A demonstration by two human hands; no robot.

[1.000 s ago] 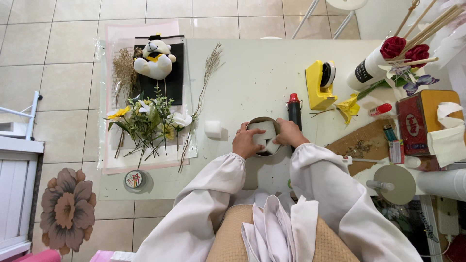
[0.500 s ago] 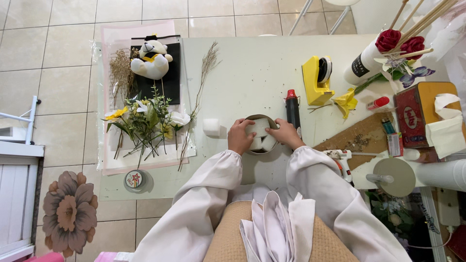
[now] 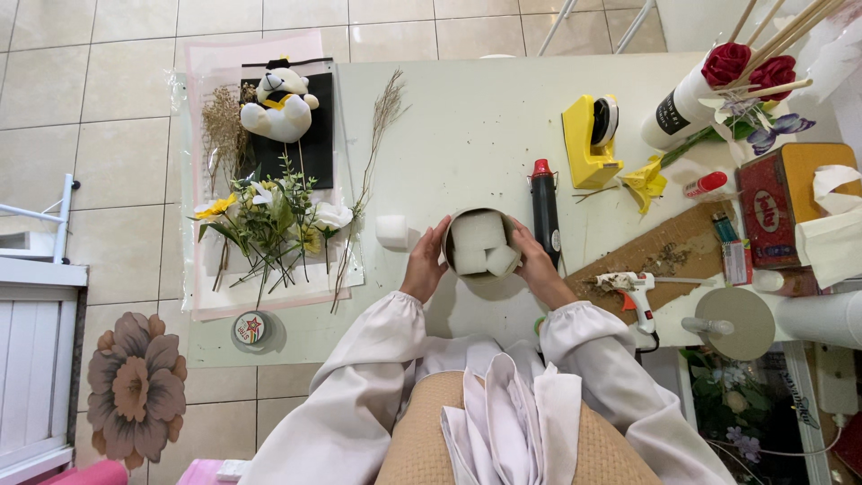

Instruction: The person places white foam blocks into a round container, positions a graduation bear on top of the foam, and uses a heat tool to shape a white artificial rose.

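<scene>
Round container (image 3: 479, 244) with white foam blocks between both hands, touching.

I see a red rectangular tin w/ orange lid (image 3: 790, 202) at table's right edge, oval label on its side. White bottle w/ black label (image 3: 675, 110) lies tilted, upper right. Small round sticker-topped tin (image 3: 250, 328) near front-left corner.

Bare table (image 3: 467, 117) beyond round container (image 3: 479, 244)

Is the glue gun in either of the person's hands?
No: the glue gun lies on the table to the right, while the left hand and right hand cup a round container.
</scene>
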